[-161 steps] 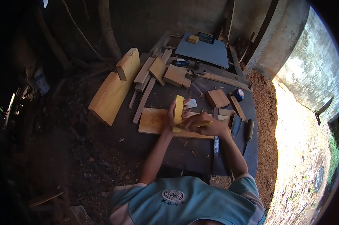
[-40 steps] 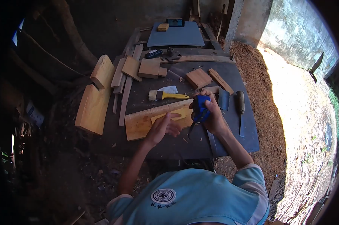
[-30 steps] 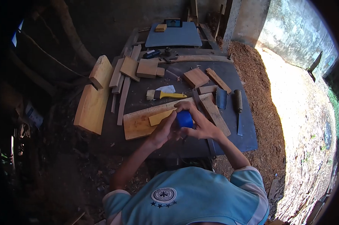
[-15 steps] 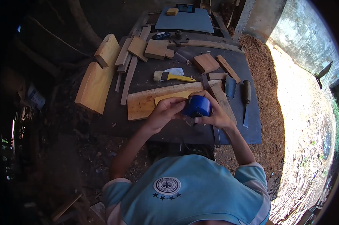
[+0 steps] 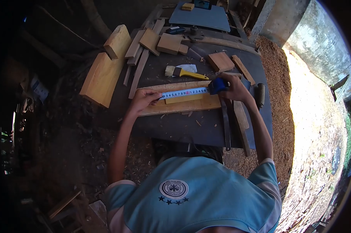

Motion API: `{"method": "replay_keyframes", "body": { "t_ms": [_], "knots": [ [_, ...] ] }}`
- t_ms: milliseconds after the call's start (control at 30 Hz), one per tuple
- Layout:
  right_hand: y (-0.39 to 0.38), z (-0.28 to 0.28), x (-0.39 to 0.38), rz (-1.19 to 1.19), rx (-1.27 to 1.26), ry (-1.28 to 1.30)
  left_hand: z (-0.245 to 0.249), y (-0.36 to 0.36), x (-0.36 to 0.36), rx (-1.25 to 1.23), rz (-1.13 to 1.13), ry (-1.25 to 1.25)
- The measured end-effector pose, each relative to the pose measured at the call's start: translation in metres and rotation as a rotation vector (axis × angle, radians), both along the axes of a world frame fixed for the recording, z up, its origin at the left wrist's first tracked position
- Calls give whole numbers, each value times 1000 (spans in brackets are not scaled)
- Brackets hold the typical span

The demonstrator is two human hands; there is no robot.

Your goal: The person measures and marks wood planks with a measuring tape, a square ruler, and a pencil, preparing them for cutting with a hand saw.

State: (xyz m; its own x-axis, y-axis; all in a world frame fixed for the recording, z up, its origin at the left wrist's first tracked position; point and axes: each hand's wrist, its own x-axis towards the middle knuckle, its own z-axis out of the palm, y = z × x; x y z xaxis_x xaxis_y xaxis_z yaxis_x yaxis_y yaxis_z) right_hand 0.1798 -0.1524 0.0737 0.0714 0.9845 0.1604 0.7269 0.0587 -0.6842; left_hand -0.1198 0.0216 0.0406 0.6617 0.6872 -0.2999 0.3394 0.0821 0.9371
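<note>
A blue tape measure (image 5: 218, 86) is in my right hand (image 5: 236, 88), its fingers wrapped round the case. The white blade (image 5: 185, 93) is pulled out to the left, and my left hand (image 5: 146, 99) pinches its free end. Beneath the blade lie a long wooden board (image 5: 156, 110) and, on it, a smaller yellow wood piece (image 5: 185, 99). Just behind the board rests a brush with a yellow handle (image 5: 193, 74), beside a white scrap (image 5: 188, 67).
Wood blocks (image 5: 169, 43) and long strips (image 5: 139, 69) lie at the back left of the dark table (image 5: 175, 132). A big notched timber (image 5: 101, 83) stands at its left edge. On the right are a square block (image 5: 221, 61), a metal strip (image 5: 225, 124) and a wooden-handled tool (image 5: 261, 95).
My hands have moved apart, left hand leftward and right hand rightward and up. The tape blade now stretches between them above the board. The view has shifted slightly.
</note>
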Motion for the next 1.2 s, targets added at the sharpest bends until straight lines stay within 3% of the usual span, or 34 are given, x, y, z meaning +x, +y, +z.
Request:
{"method": "replay_keyframes", "body": {
  "t_ms": [167, 300, 400, 533, 767, 1033, 1200],
  "knots": [
    [15, -5, -7, -7, -185, -155, -20, -2, 11, 72, -13, 133],
    [18, -42, -17, -29, 36, -221, -19, -5, 21, 161, -6, 207],
    [19, -43, -14, 11, 2, -92, -8, -7, 29, 230, -17, 272],
    [17, -41, -19, 5, 17, -103, -6, -9, 32, 340, -59, 364],
    [16, -29, -25, -29, -120, -96, -38, -10, 26, 337, 88, 253],
    [11, -24, -22, 37, -134, -62, -31, -33, 24, 438, 116, 233],
    [8, -23, -19, 40, -148, -64, -40, -51, 29, 214, 223, -16]
  ]
}}
